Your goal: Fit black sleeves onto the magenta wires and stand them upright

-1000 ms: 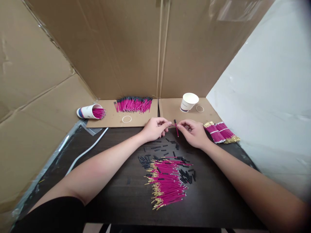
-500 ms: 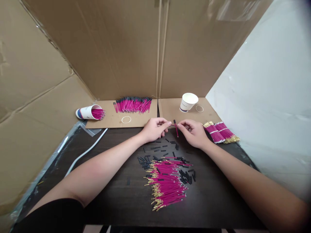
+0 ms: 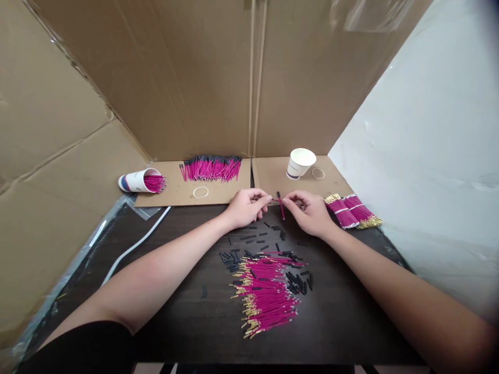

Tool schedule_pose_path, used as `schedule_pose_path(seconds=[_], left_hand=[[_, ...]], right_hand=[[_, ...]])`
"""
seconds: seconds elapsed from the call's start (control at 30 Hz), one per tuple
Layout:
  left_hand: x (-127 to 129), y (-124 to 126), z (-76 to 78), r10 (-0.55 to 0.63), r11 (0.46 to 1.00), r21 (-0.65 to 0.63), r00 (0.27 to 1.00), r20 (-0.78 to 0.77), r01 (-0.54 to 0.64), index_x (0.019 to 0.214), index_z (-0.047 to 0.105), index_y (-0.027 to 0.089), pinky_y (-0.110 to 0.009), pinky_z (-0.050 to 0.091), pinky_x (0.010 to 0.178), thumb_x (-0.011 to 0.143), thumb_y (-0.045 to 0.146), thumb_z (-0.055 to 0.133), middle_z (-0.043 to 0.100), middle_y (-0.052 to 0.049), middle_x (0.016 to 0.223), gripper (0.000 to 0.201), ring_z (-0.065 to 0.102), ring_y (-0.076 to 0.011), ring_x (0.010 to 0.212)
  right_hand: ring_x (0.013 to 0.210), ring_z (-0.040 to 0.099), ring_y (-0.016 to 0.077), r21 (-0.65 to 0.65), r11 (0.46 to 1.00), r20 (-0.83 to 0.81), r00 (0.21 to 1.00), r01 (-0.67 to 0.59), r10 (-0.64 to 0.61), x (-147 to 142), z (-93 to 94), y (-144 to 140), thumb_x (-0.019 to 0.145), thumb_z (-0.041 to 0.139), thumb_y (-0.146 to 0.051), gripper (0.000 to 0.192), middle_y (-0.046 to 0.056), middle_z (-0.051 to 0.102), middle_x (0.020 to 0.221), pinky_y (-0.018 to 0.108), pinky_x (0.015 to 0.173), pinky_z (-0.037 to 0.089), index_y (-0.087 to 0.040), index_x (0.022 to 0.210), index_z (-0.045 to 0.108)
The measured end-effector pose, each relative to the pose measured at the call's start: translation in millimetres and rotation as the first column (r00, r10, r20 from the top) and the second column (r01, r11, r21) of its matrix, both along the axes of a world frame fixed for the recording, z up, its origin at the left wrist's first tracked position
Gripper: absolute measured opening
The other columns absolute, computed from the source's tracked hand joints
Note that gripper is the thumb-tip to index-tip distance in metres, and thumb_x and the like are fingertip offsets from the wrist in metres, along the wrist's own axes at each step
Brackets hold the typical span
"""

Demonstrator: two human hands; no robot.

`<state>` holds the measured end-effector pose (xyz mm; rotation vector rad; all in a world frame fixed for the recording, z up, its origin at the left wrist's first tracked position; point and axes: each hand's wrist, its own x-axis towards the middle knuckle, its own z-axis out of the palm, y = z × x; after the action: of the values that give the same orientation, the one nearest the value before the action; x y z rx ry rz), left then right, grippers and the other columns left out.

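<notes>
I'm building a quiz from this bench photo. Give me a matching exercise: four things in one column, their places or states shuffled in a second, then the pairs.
Things:
1. tipped paper cup
2. upright paper cup
3. banded pink bundles
4. loose pink wires

Places or states:
A. beside the right hand
B. standing on cardboard, far right
C. piled on the dark table
D. lying on its side, pink wires inside

Pairs: 1-D, 2-B, 3-A, 4-C
</notes>
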<state>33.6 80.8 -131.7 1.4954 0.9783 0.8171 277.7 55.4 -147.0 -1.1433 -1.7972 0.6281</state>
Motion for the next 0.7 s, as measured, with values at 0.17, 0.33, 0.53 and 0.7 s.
schedule_pose_path(seconds=[0.17,0.33,0.53,0.7], left_hand=[[0.8,-0.5,0.4,-0.006,1.0,-0.001,1.0,0.003,0.006,0.097,0.073,0.013,-0.019,0.044,0.045,0.11,0.035,0.07,0.07,-0.003,0.076,0.026,0.06,-0.0085,0.051],[1.5,-1.8,4.9,-0.001,1.0,-0.012,1.0,-0.004,0.001,0.095,0.073,0.012,-0.019,0.042,0.044,0.11,0.032,0.069,0.07,-0.003,0.074,0.025,0.059,-0.0082,0.05],[1.2,-1.7,7.7,0.002,1.0,-0.014,1.0,0.019,-0.001,0.094,0.071,0.013,-0.019,0.043,0.044,0.112,0.031,0.067,0.07,-0.002,0.075,0.026,0.058,-0.0073,0.049],[1.9,-2.1,5.9,0.041,0.999,-0.017,0.998,0.04,-0.04,0.106,0.07,0.013,-0.02,0.045,0.044,0.109,0.022,0.065,0.07,-0.002,0.078,0.01,0.062,-0.0093,0.052]], right_hand=[[0.066,0.065,0.0225,-0.006,1.0,-0.006,1.0,-0.002,0.002,-0.5,2.2,-0.5,0.107,0.072,-0.053,0.033,0.006,0.076,0.081,0.038,0.063,0.05,-0.023,0.096,0.079],[0.066,0.063,0.0212,-0.011,1.0,-0.022,1.0,-0.009,0.008,-0.1,2.5,-0.8,0.107,0.072,-0.048,0.028,0.005,0.076,0.083,0.037,0.063,0.048,-0.022,0.096,0.078],[0.065,0.062,0.0215,-0.032,0.999,-0.043,0.999,-0.002,0.0,-0.9,2.0,-1.2,0.106,0.073,-0.051,0.031,0.006,0.074,0.081,0.037,0.061,0.048,-0.022,0.096,0.078],[0.07,0.059,0.0224,0.103,0.983,-0.012,0.988,0.153,-0.153,0.8,5.3,2.0,0.105,0.071,-0.047,0.029,0.006,0.067,0.084,0.036,0.062,0.046,-0.023,0.089,0.075]])
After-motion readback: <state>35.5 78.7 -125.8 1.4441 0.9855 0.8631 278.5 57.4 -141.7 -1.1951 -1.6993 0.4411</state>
